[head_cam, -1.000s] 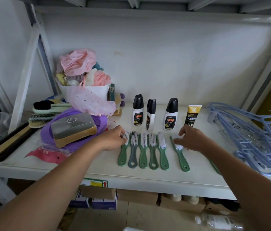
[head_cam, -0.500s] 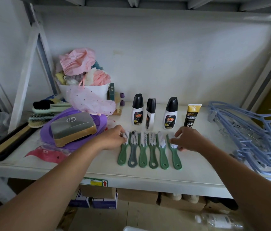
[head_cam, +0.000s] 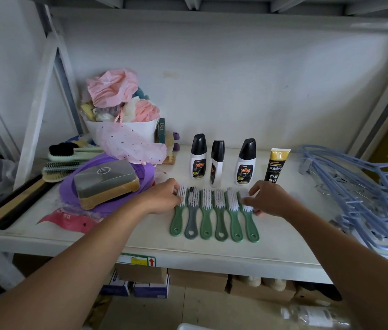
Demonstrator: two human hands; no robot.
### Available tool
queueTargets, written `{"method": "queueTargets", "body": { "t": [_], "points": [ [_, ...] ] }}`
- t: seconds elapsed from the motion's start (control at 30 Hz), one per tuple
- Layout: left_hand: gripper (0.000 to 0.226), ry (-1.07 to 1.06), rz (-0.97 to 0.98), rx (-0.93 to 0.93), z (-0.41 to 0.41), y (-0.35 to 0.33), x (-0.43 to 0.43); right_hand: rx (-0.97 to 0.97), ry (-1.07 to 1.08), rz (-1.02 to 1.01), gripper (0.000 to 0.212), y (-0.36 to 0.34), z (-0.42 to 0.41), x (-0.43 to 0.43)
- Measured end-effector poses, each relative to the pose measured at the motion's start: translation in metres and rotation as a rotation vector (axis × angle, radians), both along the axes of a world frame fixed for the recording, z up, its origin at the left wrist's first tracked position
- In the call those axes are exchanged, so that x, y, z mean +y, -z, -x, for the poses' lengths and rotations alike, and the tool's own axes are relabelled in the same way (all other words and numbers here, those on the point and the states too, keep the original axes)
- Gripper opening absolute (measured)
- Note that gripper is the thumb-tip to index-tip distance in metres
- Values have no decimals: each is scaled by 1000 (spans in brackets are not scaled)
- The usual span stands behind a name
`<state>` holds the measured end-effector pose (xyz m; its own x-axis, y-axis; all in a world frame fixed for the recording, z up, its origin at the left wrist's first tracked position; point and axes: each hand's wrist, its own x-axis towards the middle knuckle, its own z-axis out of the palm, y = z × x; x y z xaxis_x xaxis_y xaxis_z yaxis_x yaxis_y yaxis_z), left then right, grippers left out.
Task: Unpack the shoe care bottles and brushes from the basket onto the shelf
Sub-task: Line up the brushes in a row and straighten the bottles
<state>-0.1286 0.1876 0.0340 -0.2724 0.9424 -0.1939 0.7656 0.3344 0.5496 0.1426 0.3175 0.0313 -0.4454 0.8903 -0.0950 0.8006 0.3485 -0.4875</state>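
Note:
Several green-handled brushes point(head_cam: 213, 215) with white bristles lie side by side on the white shelf point(head_cam: 283, 253), handles toward me. My left hand point(head_cam: 164, 197) presses its curled fingers against the head of the leftmost brush point(head_cam: 178, 210). My right hand point(head_cam: 268, 198) grips the head of the rightmost brush point(head_cam: 250, 222), which lies parallel to the others. Behind the row stand three white bottles with black caps point(head_cam: 198, 158) point(head_cam: 216, 164) point(head_cam: 245, 163) and a yellow-and-black tube point(head_cam: 277, 166).
A purple basin point(head_cam: 69, 186) holding a grey-and-tan box point(head_cam: 106, 183) sits to the left, with larger brushes point(head_cam: 62, 153) and a white tub of pink items point(head_cam: 126, 129) behind. Blue hangers point(head_cam: 367, 198) pile up at the right. Cardboard boxes point(head_cam: 197, 279) sit below the shelf.
My right hand has slid the rightmost brush leftward and straightened it against the row. My left hand has stayed on the leftmost brush.

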Motion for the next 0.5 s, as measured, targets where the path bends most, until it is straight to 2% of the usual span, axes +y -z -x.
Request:
{"method": "queueTargets", "body": {
  "t": [0.33, 0.5],
  "points": [
    [44, -2, -5, 8, 1, 1, 0, 5, 0, 12, 24, -3, 2, -2],
    [45, -1, -5, 10, 2, 2, 2, 10, 10, 39, 31, -7, 2, -4]
  ]
}}
